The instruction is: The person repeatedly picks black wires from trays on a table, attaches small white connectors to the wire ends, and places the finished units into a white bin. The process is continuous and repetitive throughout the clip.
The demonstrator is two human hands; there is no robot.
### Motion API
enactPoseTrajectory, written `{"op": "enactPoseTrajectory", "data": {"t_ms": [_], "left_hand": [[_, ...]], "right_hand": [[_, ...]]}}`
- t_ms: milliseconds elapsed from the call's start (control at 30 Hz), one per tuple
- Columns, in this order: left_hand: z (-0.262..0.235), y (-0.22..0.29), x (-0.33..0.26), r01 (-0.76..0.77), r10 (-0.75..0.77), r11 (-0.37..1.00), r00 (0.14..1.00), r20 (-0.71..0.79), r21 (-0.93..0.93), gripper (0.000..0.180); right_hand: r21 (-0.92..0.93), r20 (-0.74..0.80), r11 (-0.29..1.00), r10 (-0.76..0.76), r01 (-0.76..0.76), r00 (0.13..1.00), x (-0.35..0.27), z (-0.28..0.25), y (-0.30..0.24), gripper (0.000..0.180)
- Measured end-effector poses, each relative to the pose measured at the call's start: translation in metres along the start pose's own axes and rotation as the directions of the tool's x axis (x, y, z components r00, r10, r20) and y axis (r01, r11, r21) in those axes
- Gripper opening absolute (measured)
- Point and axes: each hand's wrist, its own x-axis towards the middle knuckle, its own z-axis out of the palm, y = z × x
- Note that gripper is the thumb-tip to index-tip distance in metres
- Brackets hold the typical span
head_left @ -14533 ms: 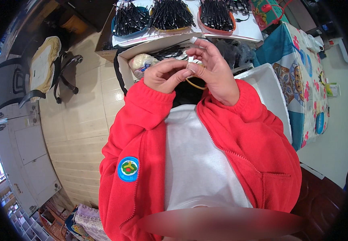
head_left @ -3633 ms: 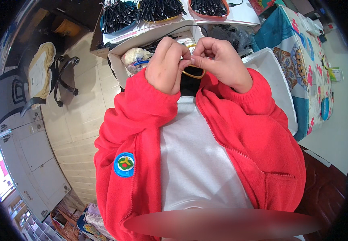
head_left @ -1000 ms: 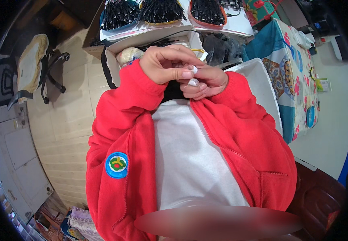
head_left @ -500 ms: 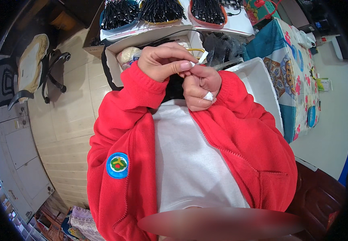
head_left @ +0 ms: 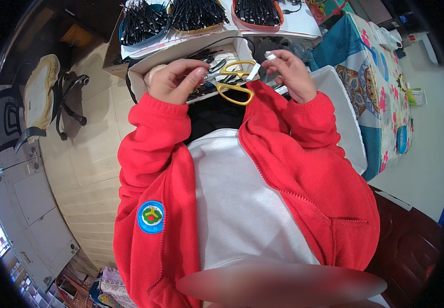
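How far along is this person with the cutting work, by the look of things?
Done: three trays on the table hold heaps of black cables. In hand: the left hand is beside the yellow-handled scissors, and the right hand pinches a small white piece. Left: more dark cables lie loose in the open cardboard box. How many, I cannot tell.

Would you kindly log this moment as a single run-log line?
left hand: curled shut beside yellow-handled scissors | right hand: pinching small white piece | behind: open white box of black cables

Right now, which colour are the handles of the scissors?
Yellow: the scissors show best in the head view.
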Motion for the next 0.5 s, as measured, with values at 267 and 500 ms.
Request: {"op": "enactPoseTrajectory", "data": {"t_ms": [267, 500], "left_hand": [[0.010, -0.014, 0.001, 0.013, -0.017, 0.997, 0.998, 0.060, 0.080, 0.016], [0.001, -0.005, -0.005, -0.007, 0.008, 0.997, 1.000, -0.017, 0.080, 0.017]], "right_hand": [[0.032, 0.112, 0.990, -0.137, 0.134, 0.984, 0.007, 0.007, 0.008, 0.035], [0.386, 0.224, 0.914, -0.223, 0.124, 0.949, 0.001, 0.003, 0.004, 0.044]]}}
